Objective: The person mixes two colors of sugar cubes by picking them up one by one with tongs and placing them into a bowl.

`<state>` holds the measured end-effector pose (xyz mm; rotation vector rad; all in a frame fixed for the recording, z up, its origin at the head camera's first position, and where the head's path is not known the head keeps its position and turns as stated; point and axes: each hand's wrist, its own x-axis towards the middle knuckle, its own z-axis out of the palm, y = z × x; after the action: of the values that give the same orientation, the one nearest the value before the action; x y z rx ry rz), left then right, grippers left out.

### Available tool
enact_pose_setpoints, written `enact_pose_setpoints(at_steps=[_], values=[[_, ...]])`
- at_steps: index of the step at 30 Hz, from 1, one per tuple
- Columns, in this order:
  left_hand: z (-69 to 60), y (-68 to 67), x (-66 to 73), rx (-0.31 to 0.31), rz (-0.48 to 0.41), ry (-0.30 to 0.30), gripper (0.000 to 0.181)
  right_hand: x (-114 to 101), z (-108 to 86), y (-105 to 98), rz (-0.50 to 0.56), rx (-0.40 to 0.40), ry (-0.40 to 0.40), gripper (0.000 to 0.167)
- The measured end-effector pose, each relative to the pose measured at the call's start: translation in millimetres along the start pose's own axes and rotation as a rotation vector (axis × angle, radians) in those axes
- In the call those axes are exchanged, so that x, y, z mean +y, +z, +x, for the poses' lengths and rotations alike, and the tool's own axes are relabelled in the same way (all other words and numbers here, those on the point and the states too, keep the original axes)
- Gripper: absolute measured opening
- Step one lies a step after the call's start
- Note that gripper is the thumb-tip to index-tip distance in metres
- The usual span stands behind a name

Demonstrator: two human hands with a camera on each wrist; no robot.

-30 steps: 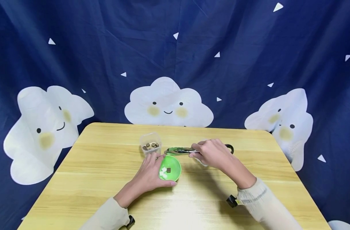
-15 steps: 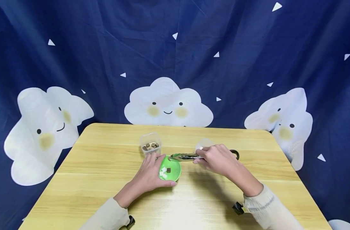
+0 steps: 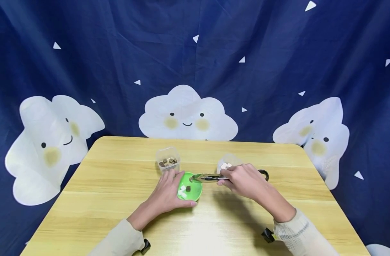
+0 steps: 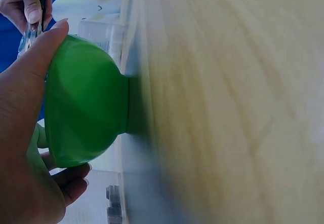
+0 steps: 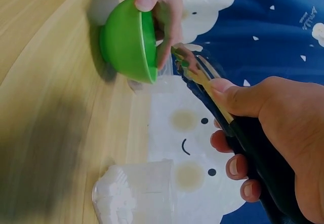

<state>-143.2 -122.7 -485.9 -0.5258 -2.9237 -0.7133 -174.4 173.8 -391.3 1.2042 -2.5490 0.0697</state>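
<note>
My left hand (image 3: 164,195) grips the side of a green bowl (image 3: 196,193) standing on the table, thumb at the near rim and fingers at the far side. Inside the bowl lie several white cubes (image 3: 182,192) and one brown cube (image 3: 188,188). With my right hand (image 3: 246,182) I hold metal tongs (image 3: 210,177) with black handles (image 5: 263,168). Their tips point left and hover over the far part of the bowl, close to my left fingers. In the right wrist view the tongs' arms lie close together; whether anything is between the tips I cannot tell.
A clear plastic container (image 3: 168,153) with several brown cubes (image 3: 164,161) stands behind my left hand. A second clear container (image 3: 230,158) with white cubes (image 3: 226,166) stands just beyond my right hand. The table's far edge meets a dark blue cloud-print curtain (image 3: 262,46).
My right hand and the tongs have shifted right and a little nearer to me, uncovering the white cubes in the right container. The left hand and bowl have stayed in place.
</note>
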Motion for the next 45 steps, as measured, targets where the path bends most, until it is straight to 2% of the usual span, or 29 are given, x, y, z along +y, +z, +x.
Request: enact_pose_setpoints(at_steps=[9, 26, 37, 45], values=[[1.3, 0.7, -0.6, 0.001, -0.004, -0.001, 0.119, 1, 0.4, -1, -0.01, -0.019, 0.001, 0.033], [0.5, -0.9, -0.7, 0.003, -0.007, -0.005, 0.118, 4, 9.8, -3, 0.008, 0.01, 0.008, 0.033], [0.2, 0.1, -1.1, 0.012, 0.005, 0.008, 0.119, 10, 31.4, 4, 0.001, 0.058, 0.018, 0.039], [-0.4, 0.3, -0.7, 0.023, 0.013, 0.028, 0.119, 13, 51.9, 8, -0.008, 0.046, 0.027, 0.035]])
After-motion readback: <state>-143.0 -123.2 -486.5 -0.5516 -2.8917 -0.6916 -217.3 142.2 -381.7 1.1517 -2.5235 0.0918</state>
